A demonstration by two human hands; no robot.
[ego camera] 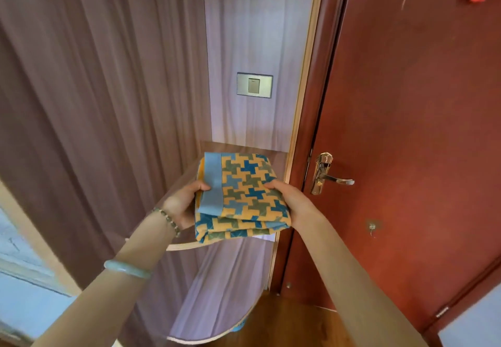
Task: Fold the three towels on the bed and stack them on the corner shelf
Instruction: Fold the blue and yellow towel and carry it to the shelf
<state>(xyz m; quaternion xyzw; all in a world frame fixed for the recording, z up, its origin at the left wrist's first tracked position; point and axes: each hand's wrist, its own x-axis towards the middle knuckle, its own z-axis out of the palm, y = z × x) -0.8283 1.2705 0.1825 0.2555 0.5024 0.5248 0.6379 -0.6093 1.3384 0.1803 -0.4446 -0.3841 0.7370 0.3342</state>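
A folded towel, yellow with a blue and green pattern and a pale blue band, is held flat between both hands just above the wooden corner shelf. My left hand grips its left edge, thumb on top. On the right edge my right hand does the same. The shelf's top shows behind the towel, and no other towel is seen on it. A lower rounded shelf sits below.
A red-brown door with a brass handle stands close on the right. Mauve curtains hang on the left. A wall switch plate is above the shelf. Wooden floor lies below.
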